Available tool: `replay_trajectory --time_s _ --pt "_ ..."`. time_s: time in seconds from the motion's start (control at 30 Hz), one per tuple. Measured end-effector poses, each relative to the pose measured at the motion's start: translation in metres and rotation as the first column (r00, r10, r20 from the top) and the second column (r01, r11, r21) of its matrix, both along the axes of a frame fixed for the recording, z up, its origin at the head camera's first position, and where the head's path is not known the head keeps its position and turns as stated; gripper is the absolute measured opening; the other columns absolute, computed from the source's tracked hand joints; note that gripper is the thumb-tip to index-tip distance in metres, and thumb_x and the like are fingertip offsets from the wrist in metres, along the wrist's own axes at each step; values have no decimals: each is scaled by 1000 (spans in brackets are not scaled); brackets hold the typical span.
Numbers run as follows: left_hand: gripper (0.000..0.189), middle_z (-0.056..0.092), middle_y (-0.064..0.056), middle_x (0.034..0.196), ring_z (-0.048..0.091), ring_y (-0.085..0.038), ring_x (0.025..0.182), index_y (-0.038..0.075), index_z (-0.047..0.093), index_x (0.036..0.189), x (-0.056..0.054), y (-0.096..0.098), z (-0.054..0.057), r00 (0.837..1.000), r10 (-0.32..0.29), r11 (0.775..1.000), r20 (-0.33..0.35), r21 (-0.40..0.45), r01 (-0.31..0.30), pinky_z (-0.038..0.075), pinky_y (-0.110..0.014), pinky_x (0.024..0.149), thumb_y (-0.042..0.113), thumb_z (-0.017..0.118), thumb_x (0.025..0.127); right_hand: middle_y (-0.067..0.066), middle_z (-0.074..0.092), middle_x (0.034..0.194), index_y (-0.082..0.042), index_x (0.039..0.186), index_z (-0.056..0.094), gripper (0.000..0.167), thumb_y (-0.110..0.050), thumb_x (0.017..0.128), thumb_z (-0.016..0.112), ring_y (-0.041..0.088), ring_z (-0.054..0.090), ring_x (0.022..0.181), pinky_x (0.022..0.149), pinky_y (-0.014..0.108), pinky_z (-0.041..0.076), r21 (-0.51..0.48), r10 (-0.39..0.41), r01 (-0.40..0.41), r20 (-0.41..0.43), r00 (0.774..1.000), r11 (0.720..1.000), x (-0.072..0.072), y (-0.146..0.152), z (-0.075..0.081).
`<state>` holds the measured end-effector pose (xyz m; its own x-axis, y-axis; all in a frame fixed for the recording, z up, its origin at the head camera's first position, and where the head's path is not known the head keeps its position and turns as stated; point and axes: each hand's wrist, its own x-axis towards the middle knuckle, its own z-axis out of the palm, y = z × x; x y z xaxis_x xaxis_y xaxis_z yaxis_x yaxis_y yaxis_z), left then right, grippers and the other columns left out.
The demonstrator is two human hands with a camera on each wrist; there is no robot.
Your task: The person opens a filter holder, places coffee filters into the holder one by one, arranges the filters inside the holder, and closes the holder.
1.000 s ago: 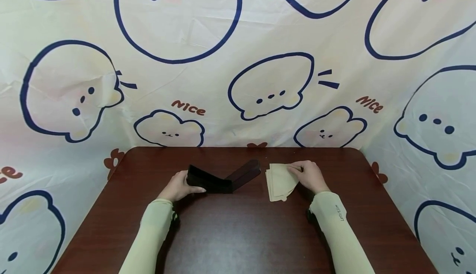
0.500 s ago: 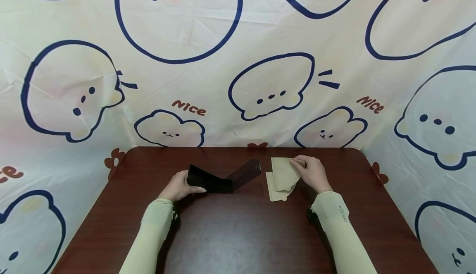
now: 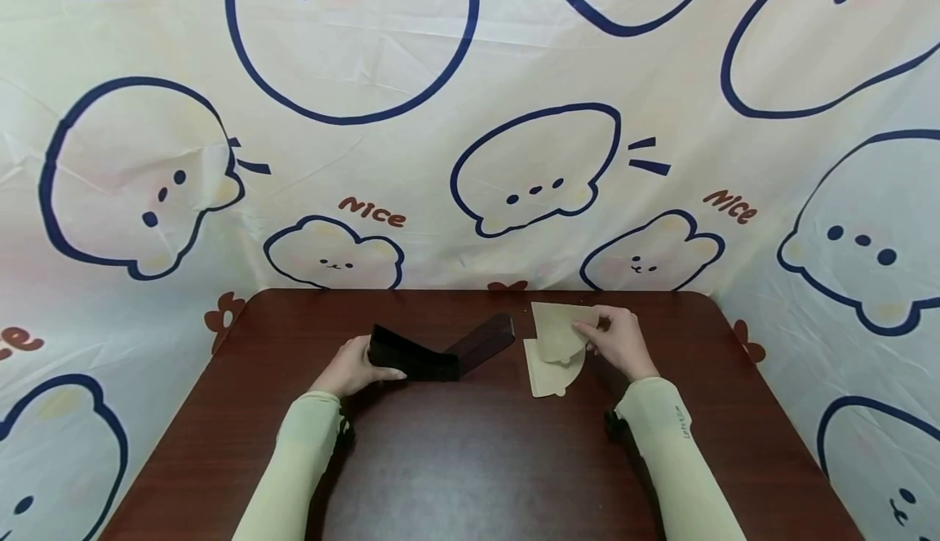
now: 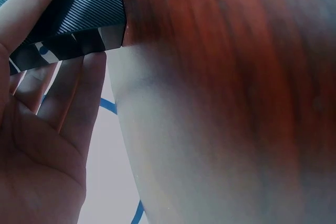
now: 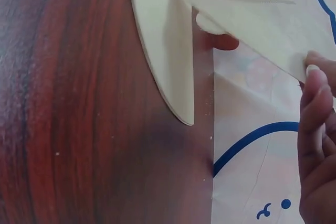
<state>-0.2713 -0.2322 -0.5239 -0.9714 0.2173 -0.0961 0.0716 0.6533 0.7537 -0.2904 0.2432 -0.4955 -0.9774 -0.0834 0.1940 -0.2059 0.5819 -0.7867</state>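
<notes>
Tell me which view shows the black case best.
The head view: both angled parts of the case show, with the left hand at one end. The left wrist view shows only a ribbed part, close up and cropped; the right wrist view, none of it.

Small screened-off tabletop booth, the wider room hidden; creased pale cloth backdrop [image 3: 507, 76], surrounding the far edge and both sides; printed with blue-outlined cartoon animals [image 3: 536, 170], brown flowers [image 3: 215, 321] and "Nice" lettering [image 3: 372, 213]; one table [image 3: 477, 459], dark reddish-brown wood grain, glossy, far corners rounded, just beside the cloth.
</notes>
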Motion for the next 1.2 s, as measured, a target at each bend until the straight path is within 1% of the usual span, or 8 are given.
replay_trajectory --time_s 0.13,0.3,0.43,0.57,0.63,0.93,1.07,1.2 --pt "42 72 2 94 63 -17 81 18 73 106 0 0 1 1000 3 1000 1 7 -3 53 -38 81 39 93 76 19 71 83 -3 97 74 17 -20 97 76 42 69 68 53 31 53 9 -4 4 -29 1000 1000 0 1 3" --pt "41 71 1 91 63 -17 79 17 73 106 1 0 1 1000 4 1000 7 7 -4 53 -37 79 39 93 76 15 69 77 -7 88 70 23 -28 99 73 42 66 63 51 30 50 0 -2 2 -62 998 1000 1 -3 12" --pt "41 71 1 89 63 -17 78 17 73 105 0 -1 1 1000 3 1000 4 4 -3 52 -37 78 39 93 76 12 67 71 -8 85 67 26 -29 99 72 30 64 53 47 31 47 -6 -4 4 -82 997 1000 1 -7 20" --pt "42 71 1 88 64 -17 76 18 73 105 0 -1 0 1000 0 1000 6 8 0 52 -36 77 40 93 76 15 67 70 -9 84 67 27 -31 99 72 20 63 53 48 30 47 20 3 -1 -103 995 1000 2 -12 31" --pt "43 71 1 87 64 -16 74 17 72 105 0 -1 0 1000 -3 1000 11 9 2 52 -36 77 41 93 76 16 67 72 -9 86 67 26 -31 99 72 22 64 56 49 30 47 32 14 -10 -115 993 999 2 -15 38" --pt "42 71 1 85 63 -17 74 16 72 104 1 -1 0 1000 1 1000 14 14 -1 52 -35 75 40 93 76 12 64 67 -9 75 57 35 -29 100 72 33 65 60 52 30 46 73 41 -29 -175 984 997 3 -31 75" --pt "40 70 1 84 63 -17 74 17 73 103 1 0 0 1000 2 1000 21 19 -3 52 -35 73 39 93 76 8 63 67 -9 78 61 31 -27 100 72 27 64 58 55 29 49 101 69 -46 -238 969 994 1 -40 89" --pt "40 71 1 84 64 -17 73 16 72 103 1 -1 1 1000 -1 1000 22 15 1 51 -34 72 38 93 76 5 65 68 -8 82 66 25 -25 99 73 15 60 55 58 28 50 149 105 -58 -328 939 987 -2 -52 102"
